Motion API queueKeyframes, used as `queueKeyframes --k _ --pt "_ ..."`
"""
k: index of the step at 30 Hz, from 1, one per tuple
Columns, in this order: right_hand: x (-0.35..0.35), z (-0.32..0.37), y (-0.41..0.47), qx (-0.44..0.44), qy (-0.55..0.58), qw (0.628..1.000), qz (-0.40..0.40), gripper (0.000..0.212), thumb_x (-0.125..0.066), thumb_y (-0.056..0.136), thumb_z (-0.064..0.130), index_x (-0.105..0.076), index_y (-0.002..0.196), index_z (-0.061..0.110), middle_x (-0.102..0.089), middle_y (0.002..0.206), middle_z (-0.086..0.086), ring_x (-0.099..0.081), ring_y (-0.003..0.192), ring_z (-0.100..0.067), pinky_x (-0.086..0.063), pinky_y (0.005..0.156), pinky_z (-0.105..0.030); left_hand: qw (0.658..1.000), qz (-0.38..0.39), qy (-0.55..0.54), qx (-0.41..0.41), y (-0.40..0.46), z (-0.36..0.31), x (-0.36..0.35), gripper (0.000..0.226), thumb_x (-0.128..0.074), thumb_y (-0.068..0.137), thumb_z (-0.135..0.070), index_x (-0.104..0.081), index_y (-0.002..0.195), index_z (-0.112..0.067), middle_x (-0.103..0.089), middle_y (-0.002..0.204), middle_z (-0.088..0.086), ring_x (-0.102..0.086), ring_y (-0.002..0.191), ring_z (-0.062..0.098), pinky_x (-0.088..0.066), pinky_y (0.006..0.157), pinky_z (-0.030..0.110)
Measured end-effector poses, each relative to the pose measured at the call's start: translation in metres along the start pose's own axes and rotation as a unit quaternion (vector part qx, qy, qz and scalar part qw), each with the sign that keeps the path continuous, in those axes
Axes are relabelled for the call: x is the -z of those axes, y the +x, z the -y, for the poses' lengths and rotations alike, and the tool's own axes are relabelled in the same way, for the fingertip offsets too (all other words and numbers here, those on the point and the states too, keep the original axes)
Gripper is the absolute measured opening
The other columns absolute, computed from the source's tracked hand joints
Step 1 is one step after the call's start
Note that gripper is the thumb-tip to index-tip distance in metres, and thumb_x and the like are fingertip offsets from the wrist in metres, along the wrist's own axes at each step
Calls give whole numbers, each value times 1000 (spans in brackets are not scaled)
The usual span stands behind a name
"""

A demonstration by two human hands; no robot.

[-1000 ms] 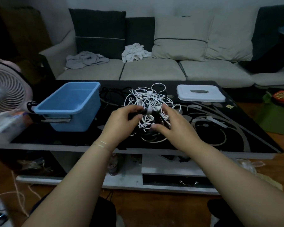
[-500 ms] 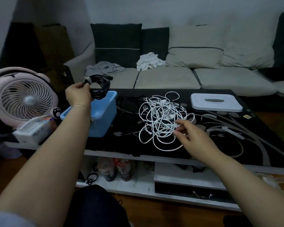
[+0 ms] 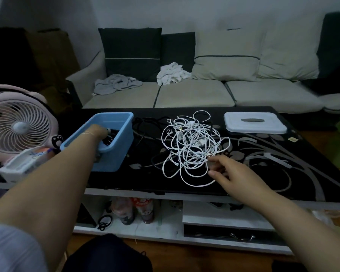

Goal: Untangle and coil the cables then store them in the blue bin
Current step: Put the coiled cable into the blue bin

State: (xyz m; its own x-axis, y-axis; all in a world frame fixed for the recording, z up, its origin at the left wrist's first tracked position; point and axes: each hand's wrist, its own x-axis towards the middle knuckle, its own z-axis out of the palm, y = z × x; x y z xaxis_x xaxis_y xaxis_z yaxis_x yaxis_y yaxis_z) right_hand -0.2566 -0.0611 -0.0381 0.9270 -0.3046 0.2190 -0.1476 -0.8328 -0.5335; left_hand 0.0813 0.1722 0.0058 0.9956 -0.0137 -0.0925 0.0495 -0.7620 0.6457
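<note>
A blue bin (image 3: 117, 115) stands on the left of the black glass table (image 3: 283, 173). My left hand (image 3: 97, 132) reaches down inside it and grips a coiled black cable (image 3: 111, 138), whose white tie shows just past my fingers. A tangle of white cables (image 3: 192, 146) lies in the middle of the table, on top of loose black cables (image 3: 145, 122) that trail toward the bin. My right hand (image 3: 231, 170) hovers at the tangle's near right edge, fingers relaxed and holding nothing, fingertips right at the outer loops.
A white lidded box (image 3: 255, 123) sits at the table's back right. A pink fan (image 3: 18, 124) and a tissue box (image 3: 22, 166) stand left of the bin. A sofa (image 3: 185, 95) with cushions and cloths runs behind the table. Bottles stand on the shelf below.
My left hand lifted the coiled black cable off the tangle, carried it left over the bin and lowered it inside. My right hand let go and stayed at the white tangle's edge.
</note>
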Motion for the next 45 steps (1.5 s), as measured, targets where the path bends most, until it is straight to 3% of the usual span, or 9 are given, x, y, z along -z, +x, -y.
queueKeyframes --k 6,11,20,26,31,35,37,42,45 --pt "-5 -6 4 0 -37 999 26 32 -55 93 38 -56 123 27 -59 112 12 -56 101 -7 -47 88 -30 985 -30 108 -130 -8 -20 -2 29 -40 98 -10 -60 117 0 -60 121 24 -55 111 41 -45 97 46" --pt "-13 -17 11 -16 -69 995 69 30 -55 92 42 -61 117 26 -61 111 7 -56 100 -11 -47 87 -30 965 -49 33 -254 -62 -47 -31 27 -47 97 -19 -67 113 -11 -67 109 19 -61 102 38 -48 88 40" --pt "-8 -27 14 -63 -84 992 65 28 -59 92 36 -61 116 21 -61 115 2 -57 105 -16 -44 85 -27 916 167 131 -341 -175 -58 -111 40 -58 92 -42 -61 125 -20 -61 128 7 -56 118 25 -44 97 31" --pt "-11 -40 16 -90 -96 988 78 33 -60 90 38 -60 118 22 -59 117 -4 -57 107 -20 -47 90 -31 862 59 225 -451 -177 -44 -147 55 -61 89 -36 -43 140 -28 -37 149 1 -30 138 23 -28 109 38" --pt "-12 -45 20 -113 -68 988 77 33 -59 91 36 -60 120 21 -61 118 -2 -58 107 -19 -46 90 -29 852 13 266 -451 -163 -29 -169 30 -57 93 -36 -67 116 -20 -46 142 -2 -34 134 22 -34 103 35" --pt "-15 -42 29 -184 60 981 11 24 -53 96 29 -65 109 13 -67 111 -7 -62 97 -23 -49 83 -32 863 -55 123 -487 -163 -33 -167 18 -66 88 -29 -75 89 -13 -65 118 2 -53 115 28 -43 92 37" --pt "-18 -36 34 -252 250 935 -14 28 -46 100 28 -61 110 6 -67 109 -13 -62 78 -20 -51 65 -30 862 -70 47 -499 -170 -40 -161 15 -68 87 -26 -74 85 -13 -69 101 3 -60 99 27 -47 85 36" --pt "-10 -26 36 -329 666 670 -3 56 -39 98 50 -48 122 0 -66 109 -16 -70 84 -21 -55 61 -29 849 107 -9 -517 -209 -54 -131 13 -65 88 -35 -73 90 -24 -71 81 -3 -62 77 13 -48 72 30" --pt "-5 -26 37 -313 714 624 -46 28 -45 100 28 -53 105 2 -70 75 -10 -67 54 -15 -55 48 -25 826 269 0 -495 -227 -53 -129 11 -73 82 -34 -75 86 -25 -72 76 1 -63 70 17 -49 70 33"
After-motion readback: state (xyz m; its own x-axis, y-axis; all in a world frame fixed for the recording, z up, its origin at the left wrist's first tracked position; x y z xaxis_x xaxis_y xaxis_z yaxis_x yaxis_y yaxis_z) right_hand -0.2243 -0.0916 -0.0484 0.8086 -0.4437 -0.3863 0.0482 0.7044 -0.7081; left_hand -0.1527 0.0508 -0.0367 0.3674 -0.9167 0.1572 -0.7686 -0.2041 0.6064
